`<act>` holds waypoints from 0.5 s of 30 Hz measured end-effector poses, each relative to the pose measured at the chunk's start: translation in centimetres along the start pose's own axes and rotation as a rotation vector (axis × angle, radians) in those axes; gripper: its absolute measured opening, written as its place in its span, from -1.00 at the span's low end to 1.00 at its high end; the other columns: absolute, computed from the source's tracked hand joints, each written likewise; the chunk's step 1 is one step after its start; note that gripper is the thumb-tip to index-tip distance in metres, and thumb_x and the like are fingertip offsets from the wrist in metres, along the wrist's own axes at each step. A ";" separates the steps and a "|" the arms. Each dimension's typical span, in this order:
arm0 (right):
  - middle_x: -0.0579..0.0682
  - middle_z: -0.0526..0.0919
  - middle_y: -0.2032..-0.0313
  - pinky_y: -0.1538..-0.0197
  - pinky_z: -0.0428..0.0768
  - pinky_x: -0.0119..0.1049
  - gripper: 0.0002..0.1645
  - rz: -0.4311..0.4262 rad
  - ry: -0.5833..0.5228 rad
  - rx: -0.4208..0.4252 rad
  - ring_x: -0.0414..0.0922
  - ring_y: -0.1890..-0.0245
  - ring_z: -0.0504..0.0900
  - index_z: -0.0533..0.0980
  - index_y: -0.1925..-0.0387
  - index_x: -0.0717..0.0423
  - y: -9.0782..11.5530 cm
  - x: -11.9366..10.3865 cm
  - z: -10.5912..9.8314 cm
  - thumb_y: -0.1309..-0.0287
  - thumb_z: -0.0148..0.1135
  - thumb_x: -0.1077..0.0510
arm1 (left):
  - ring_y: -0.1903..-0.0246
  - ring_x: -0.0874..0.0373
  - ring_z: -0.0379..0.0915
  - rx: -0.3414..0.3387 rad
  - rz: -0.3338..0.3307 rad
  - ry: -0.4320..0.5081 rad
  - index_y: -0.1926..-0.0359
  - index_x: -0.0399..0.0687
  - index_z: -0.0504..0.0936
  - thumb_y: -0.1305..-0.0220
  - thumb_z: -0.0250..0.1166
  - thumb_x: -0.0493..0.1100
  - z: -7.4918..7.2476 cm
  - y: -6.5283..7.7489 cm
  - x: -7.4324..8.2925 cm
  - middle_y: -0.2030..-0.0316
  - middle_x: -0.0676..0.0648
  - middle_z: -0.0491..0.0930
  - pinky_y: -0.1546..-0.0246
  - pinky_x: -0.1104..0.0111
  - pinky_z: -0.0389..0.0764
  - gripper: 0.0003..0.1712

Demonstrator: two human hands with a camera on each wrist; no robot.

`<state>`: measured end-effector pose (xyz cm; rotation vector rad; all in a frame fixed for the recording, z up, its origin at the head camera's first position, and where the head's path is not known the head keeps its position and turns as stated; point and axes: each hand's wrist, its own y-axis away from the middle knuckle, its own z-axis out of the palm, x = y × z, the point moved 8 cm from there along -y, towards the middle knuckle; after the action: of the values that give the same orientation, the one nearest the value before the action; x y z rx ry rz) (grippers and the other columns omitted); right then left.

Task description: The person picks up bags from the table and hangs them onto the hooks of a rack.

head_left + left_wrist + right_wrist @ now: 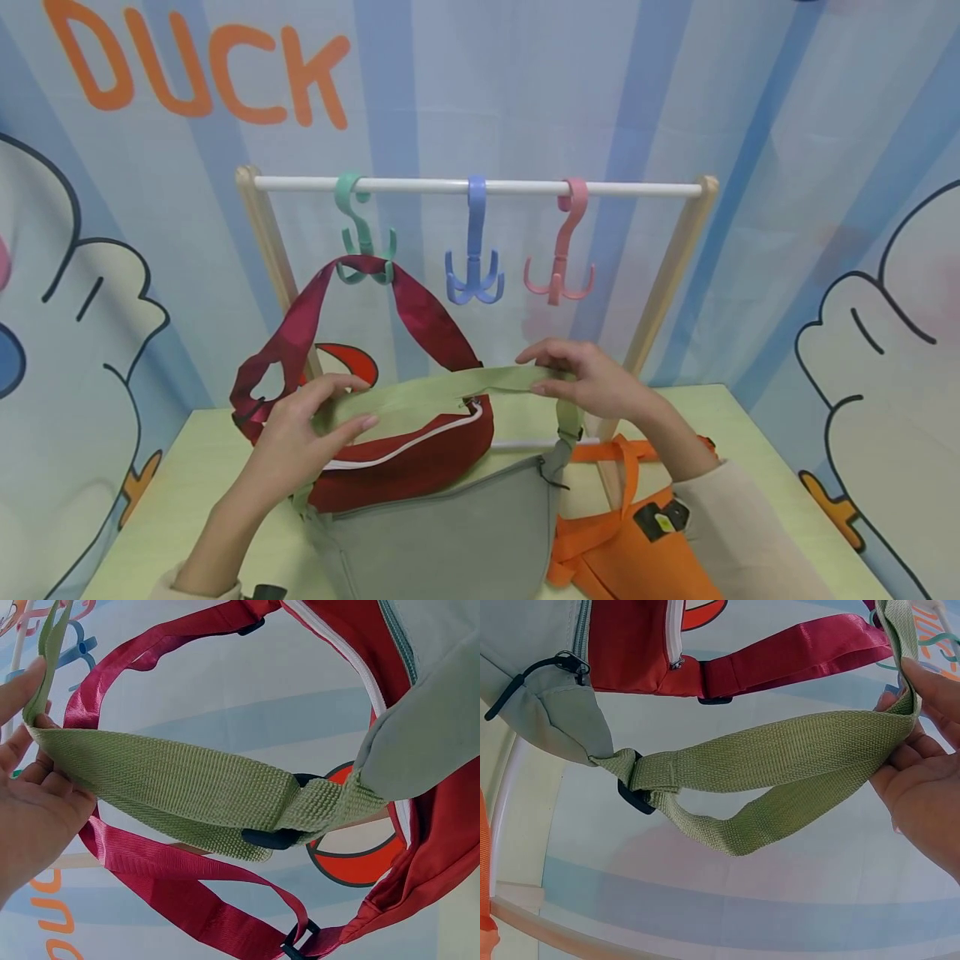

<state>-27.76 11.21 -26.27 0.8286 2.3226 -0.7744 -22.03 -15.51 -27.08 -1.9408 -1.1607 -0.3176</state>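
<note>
A grey-green shoulder bag point(450, 546) hangs from its light green strap point(420, 393), which both hands hold up. My left hand point(307, 433) grips the strap's left part between thumb and fingers; in the left wrist view the webbing point(180, 769) runs from the fingers to a black buckle. My right hand point(588, 379) pinches the right part of the strap, thumb below and fingers above. Behind is a red bag point(420, 475) with a white zip, its crimson strap point(431, 312) looped over the green hook point(363, 237). The grey-green bag partly covers the red one.
A rack with a white bar point(420, 184) and wooden legs carries the green hook, a blue hook point(475, 250) and a pink hook point(564, 250). An orange bag point(645, 550) lies on the light green table point(161, 492) at right, near my forearm. A printed backdrop stands behind.
</note>
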 end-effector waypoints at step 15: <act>-0.04 0.41 0.48 0.40 0.41 -0.36 -0.60 -0.010 -0.047 -0.002 -0.11 0.54 0.42 0.42 -0.03 0.25 0.1 -0.2 0.0 -0.10 0.19 0.36 | 0.19 0.18 0.42 0.002 -0.009 -0.003 0.08 -0.05 0.55 -0.06 0.37 -0.16 -0.2 0.0 -0.1 0.19 0.07 0.56 0.21 0.22 0.46 -0.64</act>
<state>-27.55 11.18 -26.15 0.7909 2.2875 -0.7875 -22.06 -15.67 -27.03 -1.9351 -1.1720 -0.3180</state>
